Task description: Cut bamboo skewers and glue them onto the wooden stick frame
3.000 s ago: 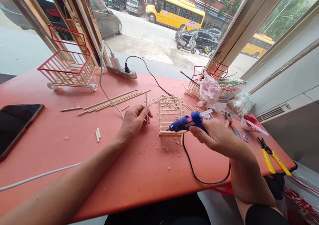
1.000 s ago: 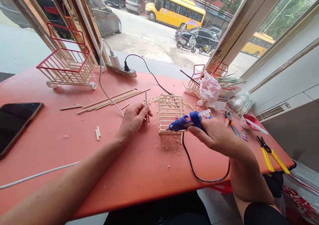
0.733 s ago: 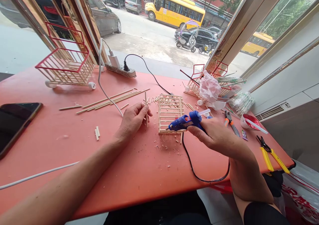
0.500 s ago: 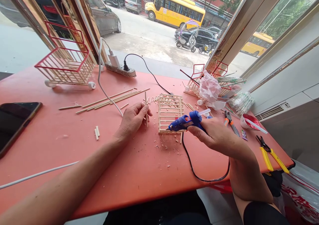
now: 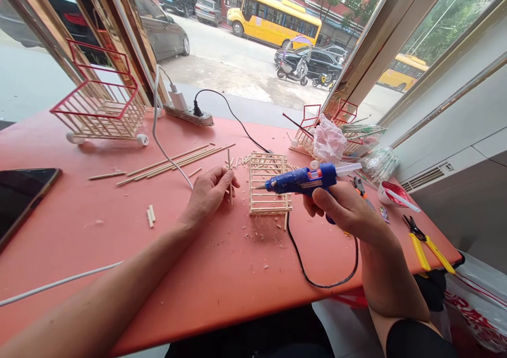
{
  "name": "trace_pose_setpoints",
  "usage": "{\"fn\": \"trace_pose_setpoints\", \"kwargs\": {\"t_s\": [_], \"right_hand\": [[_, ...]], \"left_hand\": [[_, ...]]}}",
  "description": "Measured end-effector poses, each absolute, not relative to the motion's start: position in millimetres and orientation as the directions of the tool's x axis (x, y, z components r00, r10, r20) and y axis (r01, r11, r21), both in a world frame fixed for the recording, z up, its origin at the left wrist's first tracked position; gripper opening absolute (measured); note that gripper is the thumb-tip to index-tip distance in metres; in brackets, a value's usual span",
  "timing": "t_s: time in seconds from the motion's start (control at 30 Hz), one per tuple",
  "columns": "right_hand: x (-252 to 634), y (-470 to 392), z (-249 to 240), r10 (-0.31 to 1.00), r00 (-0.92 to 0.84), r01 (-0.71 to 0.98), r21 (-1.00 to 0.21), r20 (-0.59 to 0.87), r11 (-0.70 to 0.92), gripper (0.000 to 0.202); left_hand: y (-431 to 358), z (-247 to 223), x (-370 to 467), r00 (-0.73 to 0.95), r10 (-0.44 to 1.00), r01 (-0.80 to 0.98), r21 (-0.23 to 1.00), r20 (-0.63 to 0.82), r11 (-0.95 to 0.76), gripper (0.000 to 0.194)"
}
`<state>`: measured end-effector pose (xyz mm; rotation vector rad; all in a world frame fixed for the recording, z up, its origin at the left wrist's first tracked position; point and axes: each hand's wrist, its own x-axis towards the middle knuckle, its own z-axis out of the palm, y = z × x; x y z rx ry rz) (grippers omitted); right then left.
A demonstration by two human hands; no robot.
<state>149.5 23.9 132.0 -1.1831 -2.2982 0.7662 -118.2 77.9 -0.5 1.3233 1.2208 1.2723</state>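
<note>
Between the thumb and fingers of my left hand [image 5: 212,191] a thin wooden stick [image 5: 229,160] is held upright, just left of a small wooden stick frame [image 5: 270,206]. My right hand [image 5: 336,205] is wrapped round a blue glue gun [image 5: 299,181] with a clear glue stick in its back end. The gun's nozzle points left and hangs over the middle of the frame, seemingly above its bars. Short cut sticks and shavings lie around the frame on the red table [image 5: 190,279].
Long sticks [image 5: 174,163] lie behind my left hand. A red-rimmed stick cart [image 5: 99,110] and a phone [image 5: 26,199] are at the left. Pliers [image 5: 428,244], a cup [image 5: 392,195] and a pink plastic bag [image 5: 328,139] are at the right. A black cord [image 5: 312,281] loops near the front edge.
The glue gun in my right hand has lifted from the frame's near edge and now sits higher, more level. My left hand still holds the stick upright. The view has shifted slightly.
</note>
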Motion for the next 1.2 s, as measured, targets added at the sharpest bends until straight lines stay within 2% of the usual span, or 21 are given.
{"fn": "trace_pose_setpoints", "kwargs": {"t_s": [0.1, 0.17, 0.27, 0.37, 0.47, 0.6, 0.7, 0.87, 1.03, 1.2], "right_hand": [[156.4, 22.0, 133.0, 0.832, -0.483, 0.474, -0.717, 0.273, 0.511, 0.054], [160.7, 20.0, 133.4, 0.832, -0.430, 0.515, -0.662, 0.350, 0.544, 0.048], [169.1, 17.6, 131.3, 0.838, -0.292, 0.670, -0.526, 0.462, 0.523, 0.038], [186.7, 12.4, 124.8, 0.828, -0.126, 0.823, -0.409, 0.546, 0.395, 0.034], [217.3, -0.9, 114.6, 0.814, 0.062, 0.932, -0.324, 0.577, 0.160, 0.038], [260.3, -28.9, 95.8, 0.837, 0.331, 0.940, -0.229, 0.436, -0.253, 0.040], [273.5, -44.6, 79.8, 0.836, 0.443, 0.897, -0.161, 0.326, -0.412, 0.039], [260.4, -44.6, 61.2, 0.839, 0.509, 0.859, -0.049, 0.189, -0.510, 0.041], [252.8, -32.1, 53.0, 0.790, 0.582, 0.801, 0.028, 0.192, -0.598, 0.046], [254.9, -25.0, 47.2, 0.786, 0.588, 0.790, 0.074, 0.189, -0.609, 0.049]], "left_hand": [[77.4, 0.1, -117.7, -0.021, 0.995, 0.064, 0.993, 0.100, -0.098, 0.032], [77.1, 0.9, -117.0, -0.021, 0.995, 0.060, 0.993, 0.098, -0.097, 0.032], [75.5, 3.3, -115.1, -0.023, 0.995, 0.042, 0.995, 0.095, -0.094, 0.030], [72.9, 7.1, -113.3, -0.035, 0.995, 0.016, 0.995, 0.096, -0.096, 0.028], [70.2, 10.7, -112.6, -0.043, 0.994, 0.002, 0.995, 0.096, -0.096, 0.027], [68.3, 12.4, -113.2, -0.028, 0.997, 0.010, 0.997, 0.071, -0.071, 0.024], [69.2, 10.8, -114.1, -0.024, 0.998, 0.033, 0.998, 0.063, -0.062, 0.023], [73.8, 8.0, -116.4, -0.066, 0.991, 0.044, 0.993, 0.112, -0.109, 0.023], [77.7, 5.7, -118.6, -0.079, 0.987, 0.034, 0.990, 0.141, -0.139, 0.023], [79.6, 5.6, -120.3, -0.108, 0.983, 0.015, 0.989, 0.146, -0.145, 0.024]]}}
